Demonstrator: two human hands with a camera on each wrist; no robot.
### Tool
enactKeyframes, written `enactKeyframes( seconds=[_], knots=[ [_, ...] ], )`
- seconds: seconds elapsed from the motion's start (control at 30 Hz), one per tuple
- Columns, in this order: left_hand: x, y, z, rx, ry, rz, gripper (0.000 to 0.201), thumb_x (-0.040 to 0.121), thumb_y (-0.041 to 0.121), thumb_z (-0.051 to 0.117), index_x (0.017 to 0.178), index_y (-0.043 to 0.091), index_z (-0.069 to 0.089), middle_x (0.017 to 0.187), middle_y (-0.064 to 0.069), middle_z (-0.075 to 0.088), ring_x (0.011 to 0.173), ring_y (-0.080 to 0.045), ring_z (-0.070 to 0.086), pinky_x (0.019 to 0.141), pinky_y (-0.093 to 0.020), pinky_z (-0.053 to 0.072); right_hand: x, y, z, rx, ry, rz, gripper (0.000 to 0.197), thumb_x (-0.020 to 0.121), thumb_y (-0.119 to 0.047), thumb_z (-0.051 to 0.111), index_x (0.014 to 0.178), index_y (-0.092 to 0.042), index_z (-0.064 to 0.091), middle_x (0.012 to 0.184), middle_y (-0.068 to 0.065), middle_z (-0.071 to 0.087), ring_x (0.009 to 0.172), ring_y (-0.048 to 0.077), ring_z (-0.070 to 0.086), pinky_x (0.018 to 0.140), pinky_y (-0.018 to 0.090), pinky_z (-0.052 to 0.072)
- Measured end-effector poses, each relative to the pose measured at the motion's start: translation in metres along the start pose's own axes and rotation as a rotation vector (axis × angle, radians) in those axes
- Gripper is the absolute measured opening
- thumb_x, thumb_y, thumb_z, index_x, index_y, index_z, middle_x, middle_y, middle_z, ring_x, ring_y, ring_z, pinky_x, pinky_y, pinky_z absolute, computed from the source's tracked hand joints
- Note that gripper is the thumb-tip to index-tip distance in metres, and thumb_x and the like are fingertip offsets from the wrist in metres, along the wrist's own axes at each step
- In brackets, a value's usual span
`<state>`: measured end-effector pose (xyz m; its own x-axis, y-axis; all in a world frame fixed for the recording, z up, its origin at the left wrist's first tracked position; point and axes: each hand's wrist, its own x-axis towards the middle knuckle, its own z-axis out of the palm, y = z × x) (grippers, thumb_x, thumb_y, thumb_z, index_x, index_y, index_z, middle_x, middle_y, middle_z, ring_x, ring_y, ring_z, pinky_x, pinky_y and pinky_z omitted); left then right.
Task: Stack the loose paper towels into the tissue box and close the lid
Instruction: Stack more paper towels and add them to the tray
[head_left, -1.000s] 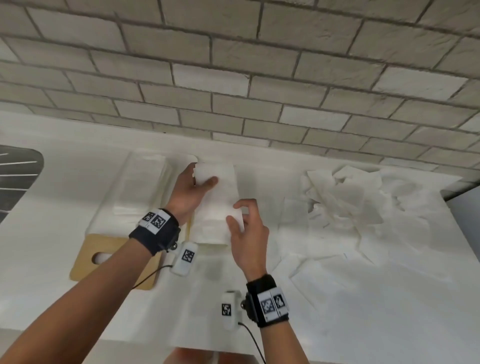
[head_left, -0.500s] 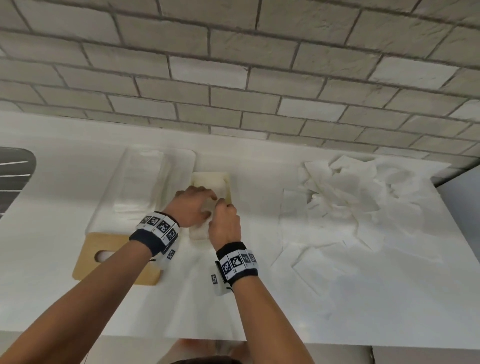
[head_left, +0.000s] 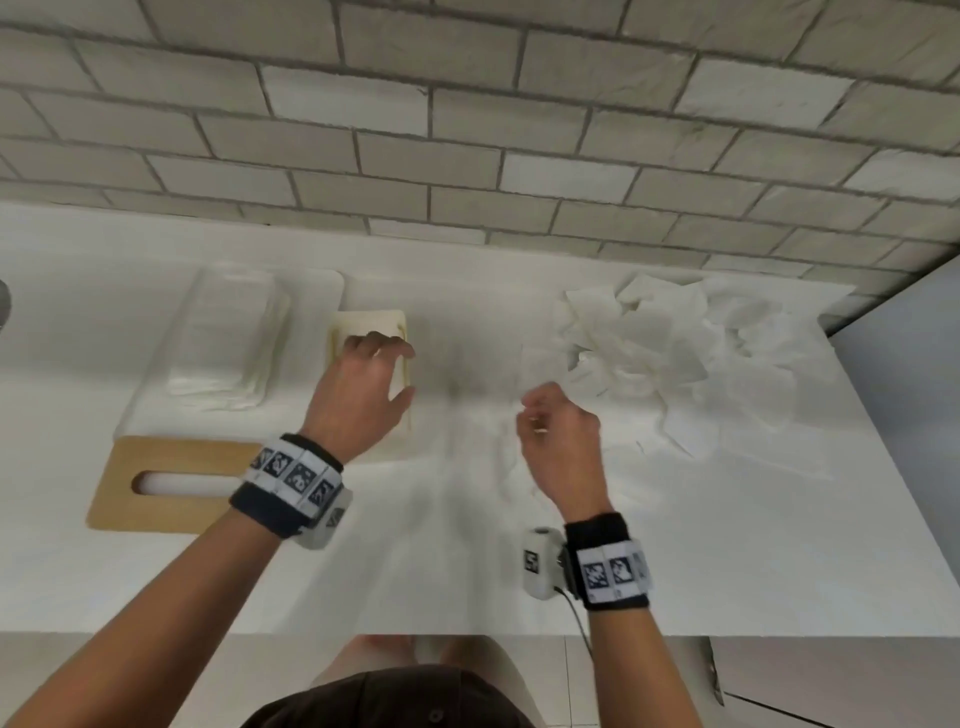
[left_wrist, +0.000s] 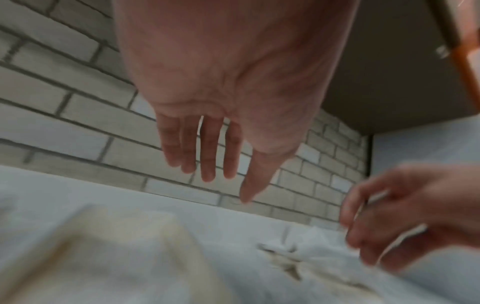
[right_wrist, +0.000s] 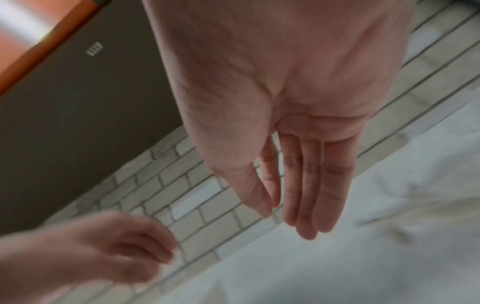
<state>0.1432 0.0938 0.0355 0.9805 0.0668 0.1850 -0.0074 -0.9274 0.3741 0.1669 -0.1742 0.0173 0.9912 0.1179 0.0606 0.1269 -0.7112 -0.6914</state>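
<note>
The cream tissue box (head_left: 363, 319) stands open on the white counter with stacked towels inside, blurred at lower left in the left wrist view (left_wrist: 116, 246). My left hand (head_left: 389, 369) hovers over it with fingers spread and straight (left_wrist: 207, 164), holding nothing. My right hand (head_left: 540, 415) is in the air to the right of the box, fingers relaxed and empty (right_wrist: 298, 216). The wooden lid (head_left: 171, 483) with its slot lies flat at the front left. The heap of loose paper towels (head_left: 675, 343) lies at the right.
A clear plastic pack of folded towels (head_left: 223, 343) lies left of the box, behind the lid. A brick wall (head_left: 467, 156) closes the back. The counter (head_left: 727, 545) ends at the right near the heap and at the front by my body.
Both hands brought a folded towel down into the box and pressed it in. Now the right hand has let go and moved right toward the heap; the left has lifted, open, above the box.
</note>
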Motion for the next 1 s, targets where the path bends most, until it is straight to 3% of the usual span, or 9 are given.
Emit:
enactKeyframes(
  seconds=[0.13, 0.23, 0.33, 0.43, 0.53, 0.6, 0.77, 0.87, 1.0],
  knots=[
    [-0.033, 0.070, 0.046, -0.214, -0.071, -0.007, 0.012, 0.098, 0.029, 0.070, 0.106, 0.021, 0.069, 0.099, 0.005, 0.069, 0.094, -0.016, 0.065, 0.077, -0.035, 0.055, -0.020, 0.100, -0.032, -0.164, -0.086, 0.180, 0.023, 0.094, -0.022, 0.074, 0.113, -0.028, 0.062, 0.105, -0.006, 0.072, 0.098, 0.021, 0.072, 0.089, 0.041, 0.059],
    [-0.050, 0.105, 0.109, -0.115, -0.359, -0.091, 0.036, 0.102, 0.053, 0.058, 0.117, 0.021, 0.063, 0.115, 0.003, 0.065, 0.110, -0.022, 0.063, 0.086, -0.040, 0.056, -0.028, 0.140, -0.033, -0.247, -0.212, 0.211, 0.047, 0.090, -0.040, 0.080, 0.130, -0.033, 0.055, 0.118, -0.010, 0.061, 0.109, 0.019, 0.058, 0.093, 0.042, 0.054],
    [-0.064, 0.127, 0.156, 0.044, -0.519, -0.126, 0.072, 0.095, 0.068, 0.059, 0.138, 0.013, 0.046, 0.138, -0.005, 0.046, 0.128, -0.030, 0.046, 0.100, -0.045, 0.048, -0.030, 0.154, -0.023, -0.301, -0.240, 0.174, 0.036, 0.092, -0.043, 0.077, 0.122, -0.031, 0.062, 0.111, -0.009, 0.069, 0.108, 0.023, 0.062, 0.092, 0.043, 0.054],
    [-0.064, 0.133, 0.175, -0.044, -0.551, -0.163, 0.052, 0.097, 0.052, 0.065, 0.127, 0.012, 0.050, 0.133, -0.007, 0.042, 0.126, -0.030, 0.040, 0.101, -0.043, 0.043, -0.029, 0.159, -0.027, -0.173, -0.203, 0.199, 0.017, 0.098, -0.039, 0.076, 0.105, -0.028, 0.064, 0.089, -0.013, 0.067, 0.089, 0.020, 0.065, 0.078, 0.036, 0.051],
    [-0.062, 0.120, 0.178, -0.297, -0.497, -0.217, 0.021, 0.098, 0.028, 0.071, 0.100, 0.019, 0.052, 0.112, -0.002, 0.047, 0.107, -0.025, 0.047, 0.090, -0.034, 0.046, -0.028, 0.160, -0.044, -0.014, -0.096, 0.204, 0.024, 0.097, -0.037, 0.079, 0.091, -0.029, 0.058, 0.082, -0.013, 0.066, 0.077, 0.016, 0.064, 0.070, 0.033, 0.049],
    [-0.059, 0.109, 0.170, -0.457, -0.399, -0.251, 0.032, 0.094, 0.017, 0.078, 0.088, 0.024, 0.047, 0.093, 0.002, 0.056, 0.089, -0.023, 0.057, 0.071, -0.023, 0.045, -0.024, 0.160, -0.057, -0.002, -0.059, 0.137, 0.030, 0.097, -0.037, 0.079, 0.081, -0.031, 0.054, 0.077, -0.014, 0.064, 0.073, 0.014, 0.063, 0.068, 0.034, 0.050],
    [-0.040, 0.095, 0.116, -0.690, -0.211, -0.281, 0.060, 0.084, 0.014, 0.089, 0.117, 0.037, 0.045, 0.083, -0.003, 0.066, 0.063, -0.016, 0.064, 0.064, -0.027, 0.055, -0.011, 0.156, -0.079, -0.058, 0.033, -0.132, 0.031, 0.100, -0.024, 0.077, 0.076, -0.009, 0.065, 0.083, -0.004, 0.063, 0.073, 0.016, 0.059, 0.069, 0.030, 0.048],
    [-0.024, 0.094, 0.086, -0.734, -0.155, -0.203, 0.052, 0.091, 0.013, 0.082, 0.123, 0.041, 0.052, 0.085, 0.001, 0.058, 0.066, -0.017, 0.060, 0.073, -0.038, 0.058, -0.008, 0.149, -0.088, -0.048, 0.026, -0.218, 0.010, 0.102, -0.021, 0.075, 0.104, -0.014, 0.082, 0.096, -0.004, 0.068, 0.084, 0.014, 0.067, 0.078, 0.025, 0.051],
    [-0.011, 0.109, 0.055, -0.597, -0.103, -0.041, 0.046, 0.100, 0.001, 0.059, 0.123, 0.039, 0.066, 0.082, 0.024, 0.060, 0.067, -0.009, 0.052, 0.069, -0.017, 0.046, -0.014, 0.129, -0.100, -0.075, -0.011, -0.187, 0.037, 0.105, -0.032, 0.070, 0.142, -0.038, 0.066, 0.098, -0.012, 0.068, 0.094, 0.006, 0.064, 0.080, 0.027, 0.053]
  ],
)
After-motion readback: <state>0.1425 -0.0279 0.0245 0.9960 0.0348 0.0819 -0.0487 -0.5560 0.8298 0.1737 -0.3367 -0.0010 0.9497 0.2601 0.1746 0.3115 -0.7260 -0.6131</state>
